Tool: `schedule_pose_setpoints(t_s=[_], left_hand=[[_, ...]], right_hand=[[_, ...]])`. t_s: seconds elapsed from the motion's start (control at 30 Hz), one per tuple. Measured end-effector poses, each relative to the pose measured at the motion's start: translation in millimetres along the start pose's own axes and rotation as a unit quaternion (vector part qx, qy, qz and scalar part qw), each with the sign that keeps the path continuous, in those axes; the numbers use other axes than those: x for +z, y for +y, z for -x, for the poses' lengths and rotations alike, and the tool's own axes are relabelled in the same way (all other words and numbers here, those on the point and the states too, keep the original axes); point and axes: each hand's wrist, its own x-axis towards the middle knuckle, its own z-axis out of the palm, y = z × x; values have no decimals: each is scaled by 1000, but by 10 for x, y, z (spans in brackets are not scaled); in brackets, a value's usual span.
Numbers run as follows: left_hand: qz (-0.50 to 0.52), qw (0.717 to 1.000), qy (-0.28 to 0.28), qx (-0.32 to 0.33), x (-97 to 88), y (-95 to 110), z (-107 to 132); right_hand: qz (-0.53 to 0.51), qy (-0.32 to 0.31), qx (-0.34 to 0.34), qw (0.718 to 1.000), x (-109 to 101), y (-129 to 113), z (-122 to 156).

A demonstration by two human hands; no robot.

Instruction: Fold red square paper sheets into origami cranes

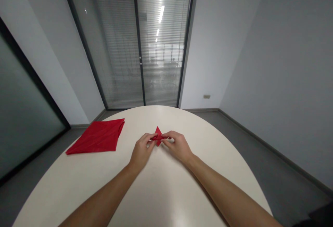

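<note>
A small folded red napkin (158, 135) with a pointed tip sits on the round white table (161, 192), held between both hands. My left hand (142, 149) pinches its left side with curled fingers. My right hand (177, 145) pinches its right side, fingers closed on the fold. Both hands rest low over the tabletop, close together near the table's middle.
A stack of flat red napkins (98, 136) lies on the table to the left of my hands. Beyond the table's far edge stands a glass door with blinds (137, 46). Grey floor surrounds the table; walls close in on the right.
</note>
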Motion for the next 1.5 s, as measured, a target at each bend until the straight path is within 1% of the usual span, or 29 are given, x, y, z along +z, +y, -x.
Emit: schedule_pose_setpoints(t_s=[0.17, 0.3, 0.5, 0.6, 0.7, 0.8, 0.9, 1.03, 1.2, 1.33, 1.5], left_hand=[[-75, 996, 8, 50, -24, 30, 7], [-108, 991, 12, 75, -34, 47, 11], [-118, 990, 27, 70, -35, 46, 15], [-99, 993, 18, 65, -30, 53, 13], [-82, 996, 0, 47, -19, 61, 16], [-77, 997, 4, 20, -6, 60, 25], [-62, 998, 10, -1, 8, 58, 31], [-44, 999, 10, -23, 20, 69, 22], [-16, 999, 1, -40, 23, 71, 6], [-7, 999, -8, -49, 28, 55, 18], [-17, 998, 9, -66, 37, 30, 33]], right_hand=[[33, 11, -47, 998, -1, -25, -5], [37, 14, -64, 997, -14, -41, -6], [27, 17, -60, 998, -27, -94, -7], [6, 19, -51, 998, -29, -110, -11], [-41, 17, -27, 999, -12, -86, -17], [-96, 0, 32, 995, 26, -27, -19], [-154, -5, 81, 985, 61, 27, -19], [-221, -29, 122, 967, 74, 57, -26], [-272, -54, 137, 951, 81, 89, -34], [-271, -42, 146, 950, 92, 142, -31], [-295, -35, 141, 945, 81, 181, -26]])
